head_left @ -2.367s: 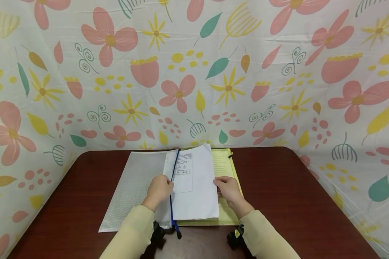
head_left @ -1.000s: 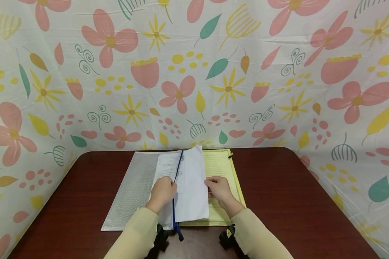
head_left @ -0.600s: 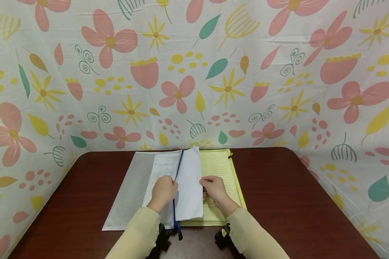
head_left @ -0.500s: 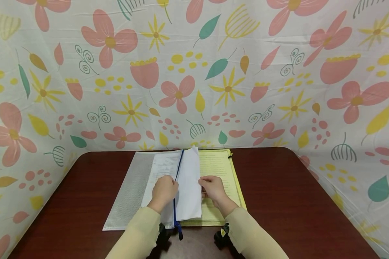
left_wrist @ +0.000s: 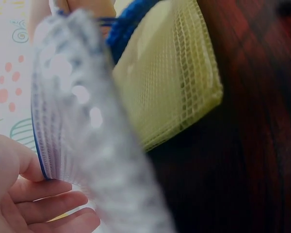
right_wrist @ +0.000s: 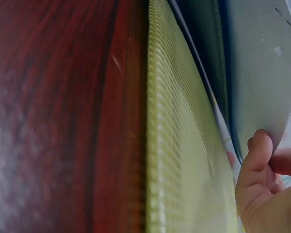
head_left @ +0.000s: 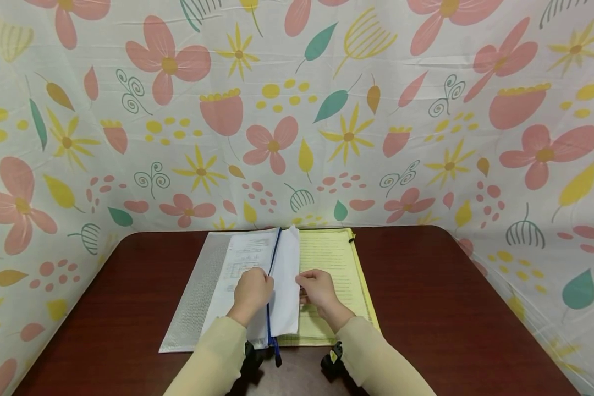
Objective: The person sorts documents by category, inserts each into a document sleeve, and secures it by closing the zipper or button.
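Note:
A white mesh zip pouch (head_left: 190,313) with a blue zipper edge (head_left: 275,254) lies in the middle of the table. Sheets of printed paper (head_left: 286,302) stand partly inside it, their print showing through the mesh, and their blank backs stick out to the right. My left hand (head_left: 252,291) pinches the pouch's zipper edge, lifting it, as the left wrist view shows. With thumb and forefinger, my right hand (head_left: 320,291) pinches the right edge of the papers; staples show near a corner of the paper (right_wrist: 262,63) in the right wrist view.
Beneath the white pouch and to its right lies a yellow mesh pouch (head_left: 334,258) holding a lined or printed sheet. A blue zipper pull (head_left: 278,360) hangs at the near edge. The dark red table (head_left: 440,308) meets a flower-patterned cloth (head_left: 297,137) behind.
My right hand has moved left, sliding the papers further into the white pouch; less paper sticks out and more print shows through the mesh. My left hand has shifted slightly right.

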A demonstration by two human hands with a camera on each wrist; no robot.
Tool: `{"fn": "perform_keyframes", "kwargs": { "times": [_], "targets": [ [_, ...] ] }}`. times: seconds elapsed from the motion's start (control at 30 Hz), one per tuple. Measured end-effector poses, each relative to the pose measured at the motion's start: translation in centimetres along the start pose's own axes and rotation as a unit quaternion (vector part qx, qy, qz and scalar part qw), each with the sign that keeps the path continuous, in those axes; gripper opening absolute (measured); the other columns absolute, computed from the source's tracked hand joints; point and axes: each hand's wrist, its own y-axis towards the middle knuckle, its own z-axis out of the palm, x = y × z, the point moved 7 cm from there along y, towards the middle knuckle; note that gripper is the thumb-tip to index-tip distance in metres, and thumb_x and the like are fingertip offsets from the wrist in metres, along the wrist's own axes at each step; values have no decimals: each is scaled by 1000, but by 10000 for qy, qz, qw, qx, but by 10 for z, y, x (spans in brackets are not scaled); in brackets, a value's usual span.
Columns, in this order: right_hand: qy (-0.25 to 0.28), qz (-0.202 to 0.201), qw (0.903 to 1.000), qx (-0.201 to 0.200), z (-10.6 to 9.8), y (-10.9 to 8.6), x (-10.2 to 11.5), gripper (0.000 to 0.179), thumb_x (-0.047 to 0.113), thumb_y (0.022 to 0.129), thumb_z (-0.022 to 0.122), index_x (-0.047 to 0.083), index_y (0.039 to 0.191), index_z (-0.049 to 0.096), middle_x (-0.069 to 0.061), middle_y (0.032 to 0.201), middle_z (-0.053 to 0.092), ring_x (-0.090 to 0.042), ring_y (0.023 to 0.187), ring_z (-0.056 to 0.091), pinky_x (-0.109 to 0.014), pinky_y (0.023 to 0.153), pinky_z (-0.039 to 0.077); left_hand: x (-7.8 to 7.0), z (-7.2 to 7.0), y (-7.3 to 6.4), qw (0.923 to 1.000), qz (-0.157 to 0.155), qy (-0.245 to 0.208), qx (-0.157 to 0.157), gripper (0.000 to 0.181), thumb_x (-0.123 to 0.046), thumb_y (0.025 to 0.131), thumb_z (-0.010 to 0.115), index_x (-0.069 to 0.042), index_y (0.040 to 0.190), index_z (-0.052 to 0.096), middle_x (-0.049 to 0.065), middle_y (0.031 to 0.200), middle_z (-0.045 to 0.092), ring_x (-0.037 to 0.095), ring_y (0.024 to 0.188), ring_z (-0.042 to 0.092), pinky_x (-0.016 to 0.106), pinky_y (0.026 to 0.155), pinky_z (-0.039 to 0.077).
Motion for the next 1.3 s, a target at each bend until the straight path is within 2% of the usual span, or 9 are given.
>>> {"fn": "perform_keyframes", "kwargs": {
  "times": [0.37, 0.67, 0.83, 1.3],
  "targets": [
    [14, -22, 10000, -19, 9, -1, 1, 24, 12, 90, 60, -5, 107, 63, -9, 86, 60, -12, 61, 56, -22, 46, 45, -2, -2, 0, 9998, 9, -135, -140, 44, -12, 89, 50, -18, 50, 30, -6, 44, 25, 10, 39, 25, 23, 38, 21],
    [-98, -60, 9999, -97, 15, 0, 1, 22, 13, 90, 61, -3, 105, 64, -8, 87, 60, -12, 62, 53, -23, 48, 47, -6, -4, -3, 9992, 134, -281, -259, 44, -9, 87, 50, -18, 50, 28, -6, 44, 22, 10, 39, 22, 22, 38, 19],
    [-31, -43, 10000, -77, 19, -1, 3, 21, 12, 88, 62, -4, 103, 65, -6, 79, 58, -11, 60, 51, -23, 49, 48, -8, -4, -3, 9990, 173, -298, -276, 44, -9, 87, 49, -18, 50, 27, -6, 43, 22, 10, 38, 22, 22, 38, 19],
    [105, 26, 9999, 1, 28, 1, 2, 21, 12, 88, 63, -4, 102, 66, -5, 77, 57, -12, 62, 52, -23, 47, 48, -8, -7, -4, 9983, 81, -421, -398, 40, -9, 84, 49, -18, 50, 29, -5, 45, 25, 11, 39, 26, 23, 39, 20]
  ]
}}
